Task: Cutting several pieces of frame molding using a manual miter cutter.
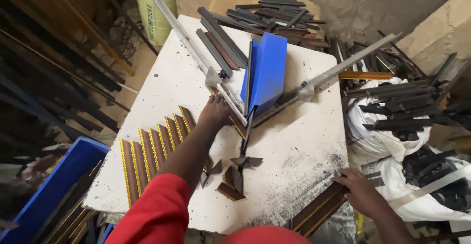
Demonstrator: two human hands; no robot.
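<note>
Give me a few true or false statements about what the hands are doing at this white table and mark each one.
1. The left hand rests on a frame strip at the blue cutter. True.
2. The right hand holds a hammer. False: it grips brown and gold strips at the table's near edge.
3. Cut strips lie in a row left of the arm. True.
4. The small offcuts sit inside the blue crate. False: they lie on the table.

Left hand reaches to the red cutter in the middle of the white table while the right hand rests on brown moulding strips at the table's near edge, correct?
Not quite. The head view shows the cutter is blue, not red. The rest stands: the left hand reaches to it on the white table, and the right hand rests on brown moulding strips at the near edge.
</note>
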